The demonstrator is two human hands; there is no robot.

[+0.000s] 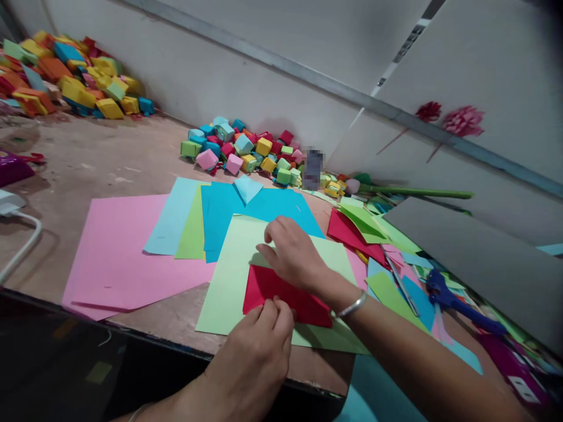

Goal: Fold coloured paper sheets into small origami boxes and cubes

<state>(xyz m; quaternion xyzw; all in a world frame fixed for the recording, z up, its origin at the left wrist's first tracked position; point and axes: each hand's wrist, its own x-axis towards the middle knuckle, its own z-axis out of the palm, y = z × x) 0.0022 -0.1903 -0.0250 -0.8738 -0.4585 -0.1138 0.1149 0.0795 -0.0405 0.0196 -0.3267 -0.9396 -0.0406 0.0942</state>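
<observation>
A folded piece of red paper (303, 303) lies on a pale green sheet (229, 275) near the table's front edge. My left hand (259, 346) has its fingertips pinched together at the near edge of the red paper. Above the paper's far edge, my right hand (292, 252) is held with thumb and fingers apart and slightly curled, nothing visible between them. A silver bangle circles my right wrist. Beyond the pale green sheet, blue sheets (277, 205) overlap a small light blue folded piece, and a large pink sheet (132, 252) spreads to the left.
Small coloured paper cubes (237, 146) are heaped against the wall, with a bigger pile (74, 82) at far left. On the right lie scissors (400, 281), a blue-handled glue gun (461, 302), and paper scraps beside a grey board (479, 252). A white cable (30, 234) runs at left.
</observation>
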